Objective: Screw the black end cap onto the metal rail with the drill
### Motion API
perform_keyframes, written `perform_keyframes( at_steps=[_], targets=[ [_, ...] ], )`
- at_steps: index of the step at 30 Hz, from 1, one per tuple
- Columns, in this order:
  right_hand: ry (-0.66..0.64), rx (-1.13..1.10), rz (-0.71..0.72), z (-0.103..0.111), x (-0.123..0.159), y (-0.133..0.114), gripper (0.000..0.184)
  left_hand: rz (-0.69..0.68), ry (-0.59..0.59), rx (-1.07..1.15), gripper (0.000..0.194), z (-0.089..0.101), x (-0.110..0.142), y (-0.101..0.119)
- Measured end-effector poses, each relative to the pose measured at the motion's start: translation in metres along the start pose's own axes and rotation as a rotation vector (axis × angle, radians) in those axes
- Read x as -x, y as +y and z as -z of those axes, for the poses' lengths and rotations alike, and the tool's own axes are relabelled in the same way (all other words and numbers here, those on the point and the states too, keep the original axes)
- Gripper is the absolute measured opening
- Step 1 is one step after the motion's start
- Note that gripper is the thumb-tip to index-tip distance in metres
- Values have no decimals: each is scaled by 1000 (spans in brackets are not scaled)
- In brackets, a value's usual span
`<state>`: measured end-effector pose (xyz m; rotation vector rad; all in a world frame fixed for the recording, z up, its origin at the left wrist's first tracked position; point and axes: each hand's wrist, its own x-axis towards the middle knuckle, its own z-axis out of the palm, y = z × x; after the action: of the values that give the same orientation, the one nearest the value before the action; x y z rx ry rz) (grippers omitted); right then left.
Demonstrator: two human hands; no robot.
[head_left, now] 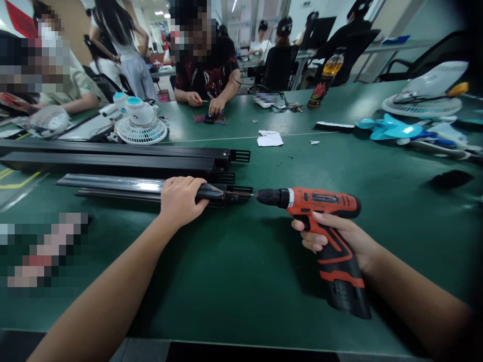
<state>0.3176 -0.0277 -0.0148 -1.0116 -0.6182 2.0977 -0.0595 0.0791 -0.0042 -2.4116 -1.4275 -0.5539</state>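
Note:
My left hand is wrapped over a long black metal profile that lies on the green table, close to its right end. A slotted black bracket sticks out of that end. In my right hand is an orange and black cordless drill, held by its handle and level above the table. The drill's chuck points left, and its thin bit reaches to the bracket. Whether the bit touches a screw there is too small to tell.
More black profiles lie behind. A white fan, paper scraps, a drink bottle, blue fan blades and another fan part are further back on the table. Across it, a person handles small wires.

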Motion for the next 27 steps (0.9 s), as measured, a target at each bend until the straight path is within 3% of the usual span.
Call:
perform_keyframes(
  at_steps=[27],
  targets=[
    [2,-6,-16,2,0,-1,38,-1,5,4,33,0,1,1]
  ],
)
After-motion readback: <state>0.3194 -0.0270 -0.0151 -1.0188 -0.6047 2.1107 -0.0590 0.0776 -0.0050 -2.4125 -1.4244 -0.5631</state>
